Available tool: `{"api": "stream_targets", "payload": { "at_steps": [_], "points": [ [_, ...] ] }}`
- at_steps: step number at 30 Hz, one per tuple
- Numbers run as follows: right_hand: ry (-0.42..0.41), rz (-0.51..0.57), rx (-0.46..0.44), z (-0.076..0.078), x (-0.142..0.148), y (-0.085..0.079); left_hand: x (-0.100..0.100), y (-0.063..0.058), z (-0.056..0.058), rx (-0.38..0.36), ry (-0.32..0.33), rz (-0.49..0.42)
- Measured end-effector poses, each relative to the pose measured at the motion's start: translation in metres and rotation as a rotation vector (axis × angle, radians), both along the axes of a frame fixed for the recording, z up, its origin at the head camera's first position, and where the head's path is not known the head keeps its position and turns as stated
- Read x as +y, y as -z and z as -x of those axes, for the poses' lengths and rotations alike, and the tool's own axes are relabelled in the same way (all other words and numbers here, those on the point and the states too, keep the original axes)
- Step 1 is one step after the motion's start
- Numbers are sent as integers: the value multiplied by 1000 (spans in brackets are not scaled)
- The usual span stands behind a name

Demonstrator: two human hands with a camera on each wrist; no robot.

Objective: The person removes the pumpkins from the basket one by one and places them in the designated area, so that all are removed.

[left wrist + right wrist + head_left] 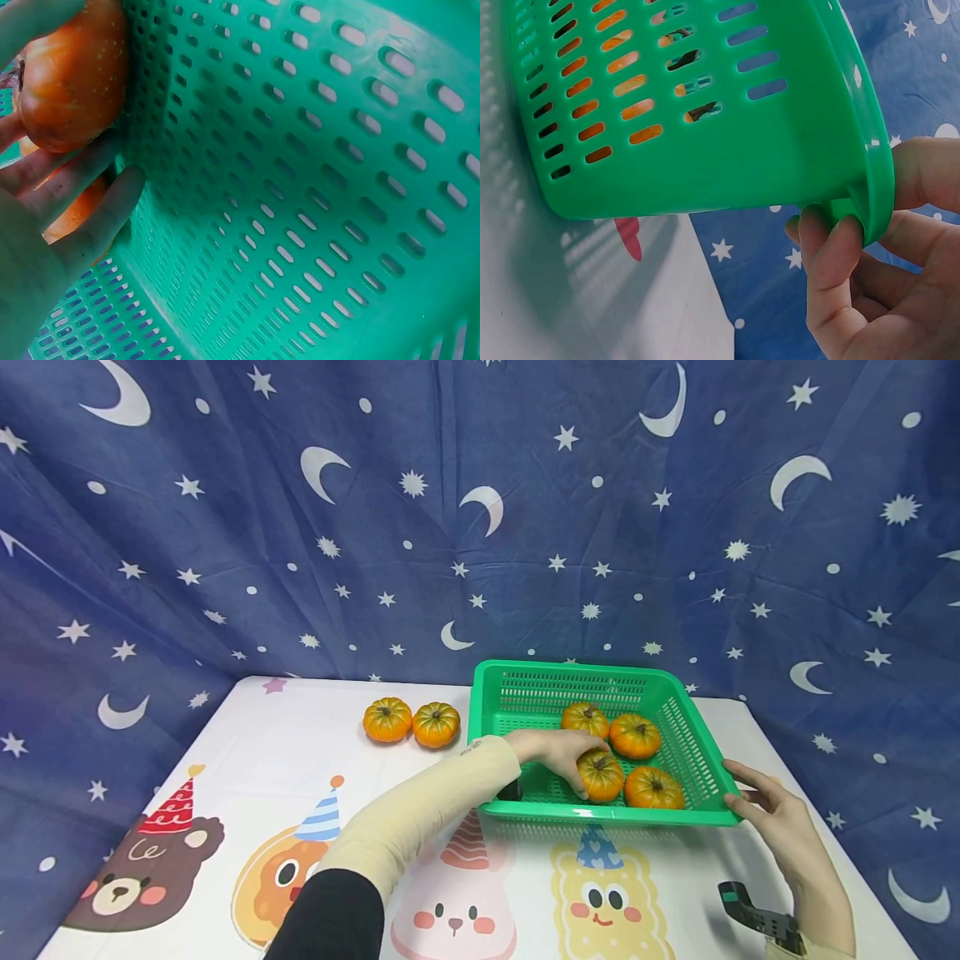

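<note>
My left hand [558,752] curls thumb and fingers round a pumpkin [602,777] inside the green basket [600,814], at the near left of a cluster with three other pumpkins [636,737]; my right hand [780,827] grips the basket's near right corner; two more pumpkins [387,721] sit side by side on the white table [315,718], left of the basket. That rounded skin could, I judge, slip from my left fingers if I hold only its side; its close neighbours might roll if I knock them; my left sleeve [427,802] crosses the basket's near left edge, so a low arm could catch there and drag it askew, especially if my right grip slackens.
</note>
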State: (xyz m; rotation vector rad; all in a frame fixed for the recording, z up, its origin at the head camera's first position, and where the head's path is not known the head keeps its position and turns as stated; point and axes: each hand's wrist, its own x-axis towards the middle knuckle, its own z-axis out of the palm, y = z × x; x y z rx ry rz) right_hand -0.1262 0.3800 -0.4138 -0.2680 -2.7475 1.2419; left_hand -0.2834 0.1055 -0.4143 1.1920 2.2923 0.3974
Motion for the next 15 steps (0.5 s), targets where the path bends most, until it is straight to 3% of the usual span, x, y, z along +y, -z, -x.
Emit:
{"api": "stream_targets", "payload": {
  "at_steps": [15],
  "points": [
    [-5, 8, 5, -1, 0, 0, 0, 1, 2, 29, -9, -22]
  ]
}}
